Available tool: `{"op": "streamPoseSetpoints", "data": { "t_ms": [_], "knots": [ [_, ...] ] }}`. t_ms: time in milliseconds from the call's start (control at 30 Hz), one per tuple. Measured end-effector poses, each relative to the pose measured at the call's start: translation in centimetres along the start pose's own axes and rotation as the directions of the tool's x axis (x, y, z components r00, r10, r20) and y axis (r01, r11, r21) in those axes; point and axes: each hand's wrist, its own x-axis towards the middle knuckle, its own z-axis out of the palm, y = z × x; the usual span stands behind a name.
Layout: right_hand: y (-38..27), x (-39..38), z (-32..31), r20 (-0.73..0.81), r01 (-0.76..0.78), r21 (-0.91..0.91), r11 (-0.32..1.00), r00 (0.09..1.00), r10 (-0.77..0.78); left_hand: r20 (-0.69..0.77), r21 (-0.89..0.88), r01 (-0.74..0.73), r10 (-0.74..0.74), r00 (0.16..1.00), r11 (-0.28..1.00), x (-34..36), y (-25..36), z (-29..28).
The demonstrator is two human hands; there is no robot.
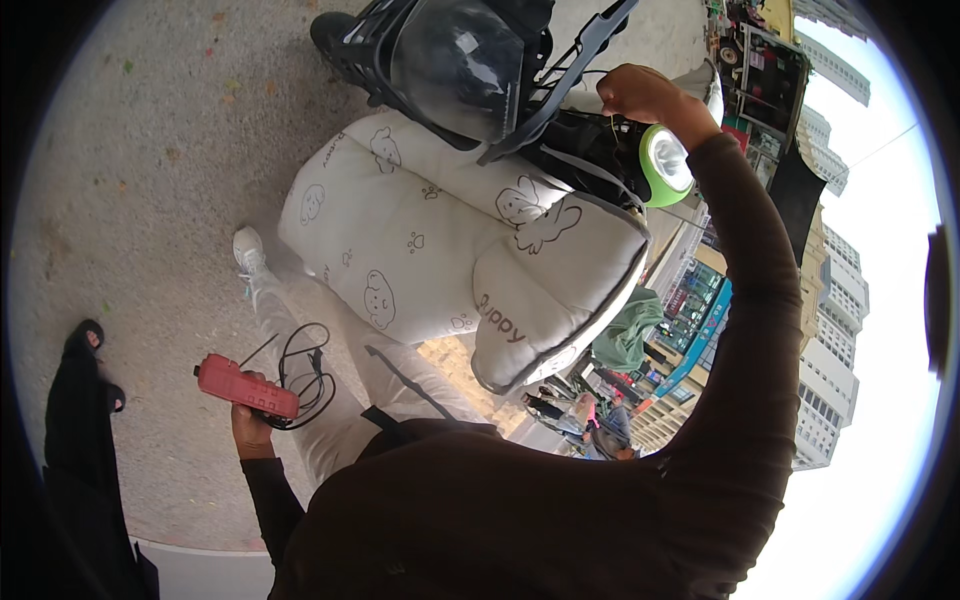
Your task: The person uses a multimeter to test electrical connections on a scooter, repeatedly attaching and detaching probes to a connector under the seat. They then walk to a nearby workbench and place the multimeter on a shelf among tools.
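1. Left hand (250,425): fingers wrapped round a coral-red plastic handheld device (238,385), grip closed, supporting it from below and behind.
2. Device look: long block, rounded corners, small dark marks or recesses along its face, black nub on the far left end. Lies roughly level, tipped slightly down to the right.
3. Device location: lower left of view, held up in the air over the pavement (150,220), beside the person's pale, loose-fabric trousers (315,420).
4. Thin black cable (332,384) hangs in loose loops just right of the device, partly in front of the trousers. Can't tell where it plugs in.
5. Right hand (648,98): raised, upper right, fingers curled inward. A thin dark wire runs up to the fingertips; can't tell if they're closed on it.
6. Near the right wrist: round white lamp (668,165) with a bright green plastic rim.
7. Left of the right hand: curved grey bar (578,78), then a glossy dark transparent dome (450,65).
8. Between the hands: big white padded fabric cover (400,225), dark-edged, printed with puppy outlines and paws.
9. Further out: co-worker's or bystander's black trouser leg (75,430) at left; green tarp (632,330) and pale high-rises (835,350) at right.
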Motion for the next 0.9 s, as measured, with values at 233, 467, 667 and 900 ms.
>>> {"op": "streamPoseSetpoints", "data": {
  "t_ms": [233, 467, 667, 900],
  "knots": [
    [-1.9, -2.1, -2.4, -0.142, -0.022, 0.086, 0.996, 0.989, 0.034, 0.014, 0.007, 0.032, -0.032, 0.999, 0.999, 0.1, 0.4, -0.2],
    [-4.4, -6.3, 0.9, -0.279, 0.070, 0.497, 0.865, 0.957, 0.083, -0.066, 0.024, -0.013, 0.015, 0.998, 1.000, -0.1, 0.3, 0.3],
    [-6.0, -8.2, 5.8, -0.299, -0.180, -0.361, 0.915, 0.952, 0.069, 0.038, -0.010, 0.008, -0.008, 0.999, 1.000, 0.2, 0.8, 0.2],
    [-6.8, -9.4, 9.0, -0.443, -0.230, -0.333, 0.915, 0.894, 0.064, 0.035, 0.179, 0.004, -0.011, 0.999, 0.984, -0.7, 2.4, 1.8]
  ]
}}
